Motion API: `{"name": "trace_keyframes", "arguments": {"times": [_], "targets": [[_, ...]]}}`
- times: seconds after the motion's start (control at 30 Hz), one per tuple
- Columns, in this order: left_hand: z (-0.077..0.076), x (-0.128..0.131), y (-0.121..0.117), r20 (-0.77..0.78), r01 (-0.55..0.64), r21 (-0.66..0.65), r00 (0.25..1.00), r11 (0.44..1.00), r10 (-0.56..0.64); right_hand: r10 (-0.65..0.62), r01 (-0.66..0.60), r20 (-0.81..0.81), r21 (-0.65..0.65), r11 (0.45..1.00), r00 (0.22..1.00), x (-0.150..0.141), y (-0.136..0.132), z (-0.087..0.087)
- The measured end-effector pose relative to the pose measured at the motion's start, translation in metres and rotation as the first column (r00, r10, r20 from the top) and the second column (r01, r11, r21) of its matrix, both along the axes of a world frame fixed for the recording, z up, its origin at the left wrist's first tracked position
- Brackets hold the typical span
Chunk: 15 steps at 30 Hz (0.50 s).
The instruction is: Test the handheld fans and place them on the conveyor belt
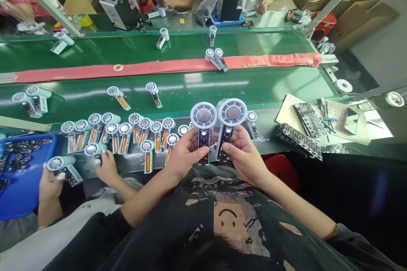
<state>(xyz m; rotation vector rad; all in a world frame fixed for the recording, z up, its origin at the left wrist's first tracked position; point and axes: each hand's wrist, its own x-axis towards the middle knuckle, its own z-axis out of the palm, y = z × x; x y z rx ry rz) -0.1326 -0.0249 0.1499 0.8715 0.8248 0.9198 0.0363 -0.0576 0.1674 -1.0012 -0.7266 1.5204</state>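
My left hand (186, 152) is closed round the handle of a small handheld fan unit (204, 125) with a round white head and an exposed black circuit board. My right hand (243, 154) grips a second, like fan unit (231, 120) beside it. Both are held upright in front of my chest, heads side by side, with a small light glowing on each board. Just beyond my hands, several more fan units (127, 133) with orange cells lie in rows at the near edge of the green conveyor belt (270, 84).
A co-worker's hands at my left hold fan units (63, 167) near a blue tray (22, 178) of dark parts. Stacks of circuit boards (299, 139) and paper lie at right. A red strip (178, 65) divides the belt; people work across it.
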Motion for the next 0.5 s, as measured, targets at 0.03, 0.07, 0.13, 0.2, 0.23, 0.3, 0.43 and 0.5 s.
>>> {"name": "trace_keyframes", "arguments": {"times": [0.03,0.07,0.13,0.2,0.23,0.3,0.43,0.5], "targets": [[-0.001,0.004,-0.002,-0.01,-0.009,-0.002,1.0,1.0,0.009,0.002,-0.002,0.005,-0.002,1.0,1.0,0.004,-0.001,-0.002],[-0.003,0.008,-0.003,-0.024,-0.021,0.0,1.0,1.0,0.021,0.004,-0.004,0.007,-0.006,1.0,1.0,0.008,-0.001,-0.004],[-0.005,0.015,-0.007,-0.046,-0.041,0.006,0.998,0.999,0.041,0.011,-0.011,0.002,-0.014,1.0,1.0,0.015,-0.002,-0.007],[-0.007,0.023,-0.01,-0.058,-0.048,-0.007,0.997,0.999,0.048,0.02,-0.02,-0.009,-0.02,1.0,1.0,0.022,-0.003,-0.01],[-0.007,0.027,-0.011,-0.059,-0.051,-0.02,0.997,0.998,0.05,0.024,-0.024,-0.016,-0.022,0.999,1.0,0.026,-0.003,-0.011],[-0.006,0.034,-0.014,-0.057,-0.061,-0.046,0.997,0.997,0.058,0.031,-0.031,-0.031,-0.02,0.999,0.999,0.033,-0.004,-0.011],[0.002,0.045,-0.019,-0.016,-0.044,-0.051,0.999,0.998,0.043,0.079,-0.081,-0.091,-0.017,0.997,0.993,0.047,-0.003,-0.01],[0.007,0.05,-0.021,-0.006,-0.03,-0.039,1.0,0.999,0.03,0.109,-0.111,-0.112,-0.013,0.994,0.988,0.053,-0.002,-0.008]]}}
